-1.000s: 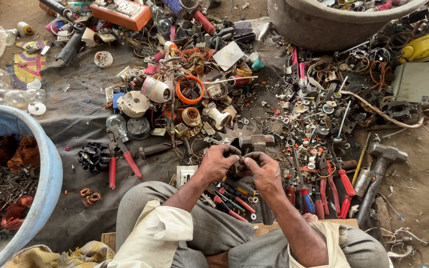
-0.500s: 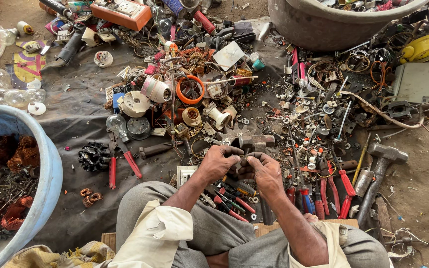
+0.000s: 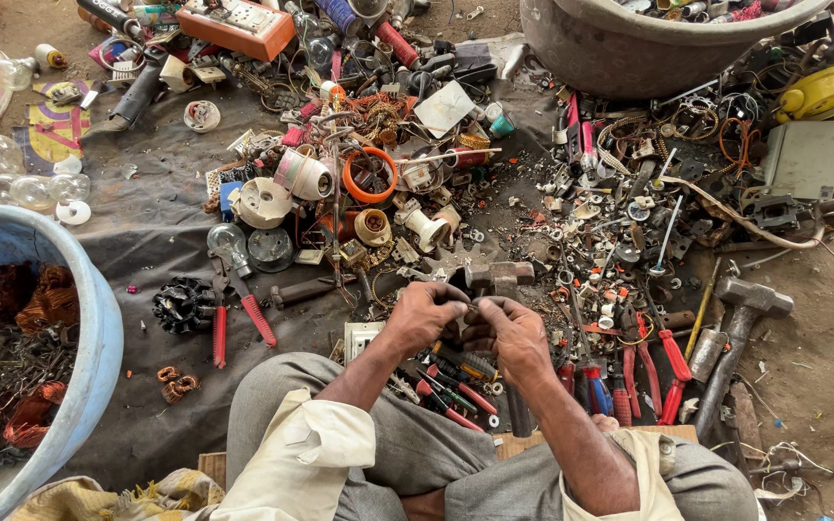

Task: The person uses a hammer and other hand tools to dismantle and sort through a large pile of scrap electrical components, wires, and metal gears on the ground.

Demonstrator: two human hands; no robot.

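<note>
One camera, worn on the head, looks steeply down from close above the seated person's knees. It faces forward over both hands to the dark ground sheet [image 3: 147, 241] spread beyond them.

Both hands met over the middle of a ground sheet [image 3: 161, 241], left hand [image 3: 424, 315] touching right hand [image 3: 511, 333], tub [image 3: 98, 328] of wire at far left, basin [image 3: 620, 58] behind right, hammer [image 3: 736, 323] right, pliers [image 3: 238, 318] left, screwdrivers [image 3: 456, 386] just below the hands.
</note>
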